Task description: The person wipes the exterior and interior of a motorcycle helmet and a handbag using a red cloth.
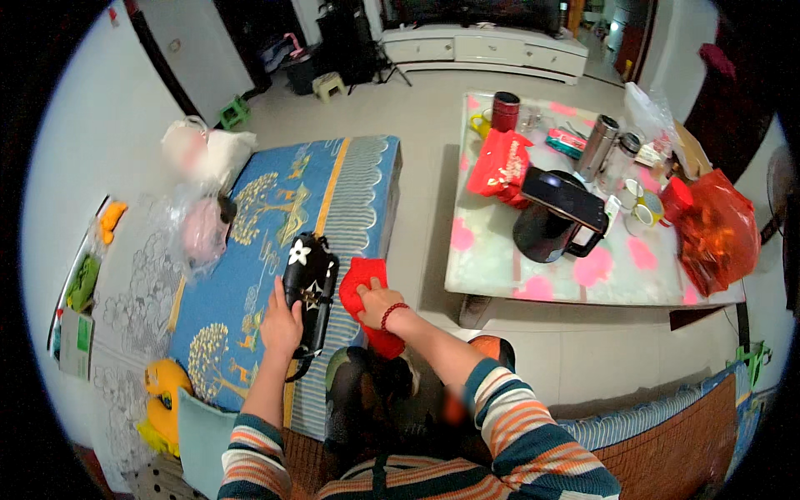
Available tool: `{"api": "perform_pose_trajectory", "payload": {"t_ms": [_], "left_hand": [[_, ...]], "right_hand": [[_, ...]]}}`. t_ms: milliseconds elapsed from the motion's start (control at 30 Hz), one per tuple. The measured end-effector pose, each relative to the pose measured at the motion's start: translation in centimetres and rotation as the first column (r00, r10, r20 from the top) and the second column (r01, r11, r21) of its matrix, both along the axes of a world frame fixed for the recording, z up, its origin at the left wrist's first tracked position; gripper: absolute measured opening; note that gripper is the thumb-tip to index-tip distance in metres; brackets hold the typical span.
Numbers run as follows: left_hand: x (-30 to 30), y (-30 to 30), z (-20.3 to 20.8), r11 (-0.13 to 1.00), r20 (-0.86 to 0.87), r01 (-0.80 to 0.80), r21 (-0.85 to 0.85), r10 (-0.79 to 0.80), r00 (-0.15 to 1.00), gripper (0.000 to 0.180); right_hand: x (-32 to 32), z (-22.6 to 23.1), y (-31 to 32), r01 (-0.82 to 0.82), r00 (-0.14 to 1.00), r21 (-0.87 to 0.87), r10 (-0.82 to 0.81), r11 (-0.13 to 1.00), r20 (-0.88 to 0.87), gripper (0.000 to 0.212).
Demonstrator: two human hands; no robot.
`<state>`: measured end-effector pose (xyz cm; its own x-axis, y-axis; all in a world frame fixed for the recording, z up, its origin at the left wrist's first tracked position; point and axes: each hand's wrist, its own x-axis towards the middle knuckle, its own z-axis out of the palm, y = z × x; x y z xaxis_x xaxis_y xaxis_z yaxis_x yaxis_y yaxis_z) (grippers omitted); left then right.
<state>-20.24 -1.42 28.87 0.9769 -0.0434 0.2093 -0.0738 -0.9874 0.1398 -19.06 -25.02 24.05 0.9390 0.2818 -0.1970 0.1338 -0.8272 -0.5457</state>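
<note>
A small black handbag [307, 287] with white flower and star shapes lies on the blue patterned sofa cover. My left hand [281, 321] grips its near left side, the fingers along the edge and the thumb against the front. A dark handle or strap runs down the bag's right side. Just right of the bag, my right hand [377, 304] is closed on a red cloth [367, 273], fingers pressed into it. Part of the cloth hangs below the hand, near my knees. The bag's underside is hidden.
On the glass-topped table [500, 258] at right stand a black kettle [533, 237] with a phone on top, flasks, cups and red bags. A plastic-wrapped pink item [204, 233] and a white bag [229, 154] lie at left. A yellow plush toy [169, 404] sits near my left arm.
</note>
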Motion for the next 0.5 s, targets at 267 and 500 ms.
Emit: {"api": "perform_pose_trajectory", "payload": {"t_ms": [267, 500], "left_hand": [[-1.4, 0.4, -0.8, 1.000, 0.000, -0.018, 0.014, 0.018, 1.000, 0.069], [-0.3, 0.0, 0.3, 1.000, -0.006, -0.016, 0.003, 0.016, 1.000, 0.070]], "right_hand": [[-0.1, -0.9, 0.5, -0.017, 0.997, 0.043, 0.014, 0.999, 0.077, 0.049], [-0.1, 0.8, 0.2, -0.046, 0.999, -0.005, 0.046, 0.999, -0.024, 0.057]]}}
